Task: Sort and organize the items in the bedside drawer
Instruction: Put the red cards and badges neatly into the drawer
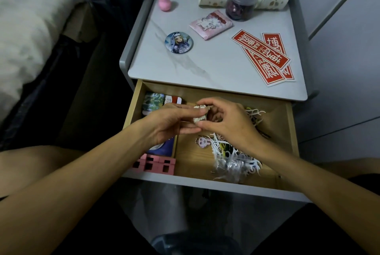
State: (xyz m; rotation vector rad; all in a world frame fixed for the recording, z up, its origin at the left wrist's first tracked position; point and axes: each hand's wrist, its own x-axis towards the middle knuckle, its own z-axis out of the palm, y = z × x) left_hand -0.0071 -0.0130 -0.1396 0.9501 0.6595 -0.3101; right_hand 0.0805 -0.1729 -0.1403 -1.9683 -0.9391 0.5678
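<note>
Over the drawer [292, 131], the left hand [164, 124] and right hand [230, 123] each pinch a small speckled thing [200, 118], maybe to check it.

Head view, the only one: you are looking forward and steeply down at close range onto the open drawer [291, 129], which is filling the middle of the wide-angle frame. Your forearms [82, 172] are showing at the bottom corners, with your left hand [168, 123] and right hand [228, 121] meeting near centre. The bedside table top [216, 69] is lying beyond, higher up; the bed [30, 28] is edging the left side.
</note>
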